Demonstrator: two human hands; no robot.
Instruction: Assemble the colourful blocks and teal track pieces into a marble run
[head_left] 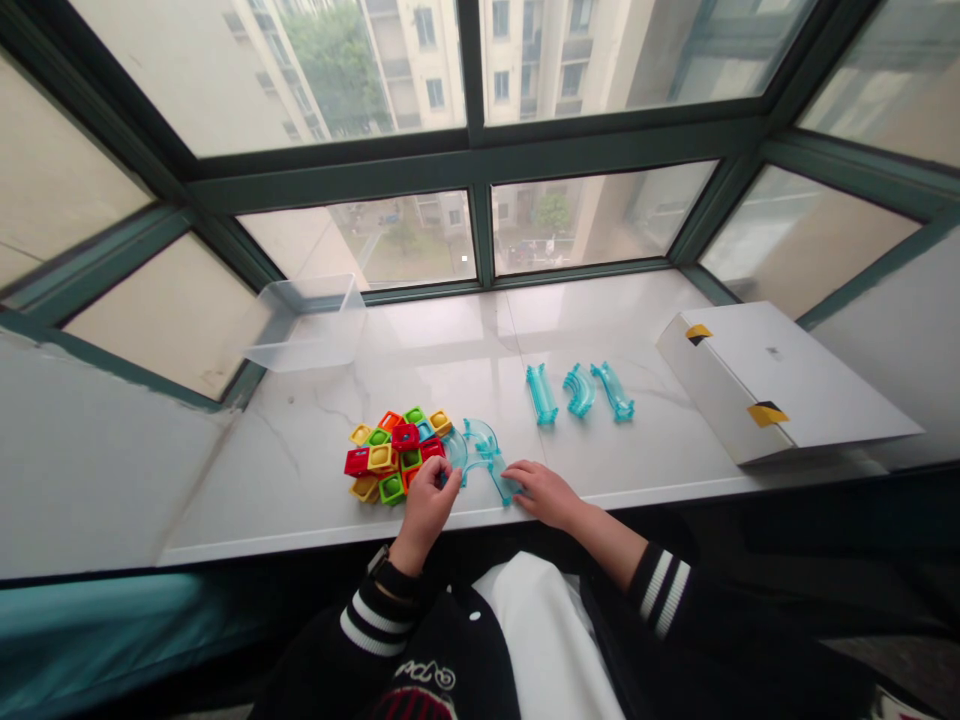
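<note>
Grip of the right hand (544, 492) touches a blue track (498, 480), closure unclear; the left hand (427, 500) curls, whether around anything I cannot tell. Blocks (382, 458) lie at its ten o'clock. From the right hand, three tracks (541, 395) lie at one, a box (795, 370) at two.

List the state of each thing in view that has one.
Left hand: fingers curled beside the blocks; grip unclear.
Right hand: fingers on a near track.
Blocks: heaped.
Near tracks: bunched together beside the blocks.
Far tracks: three, lying apart in a row.
Bin: see-through; which way up, cannot tell.
Box: tape on its edge.
</note>
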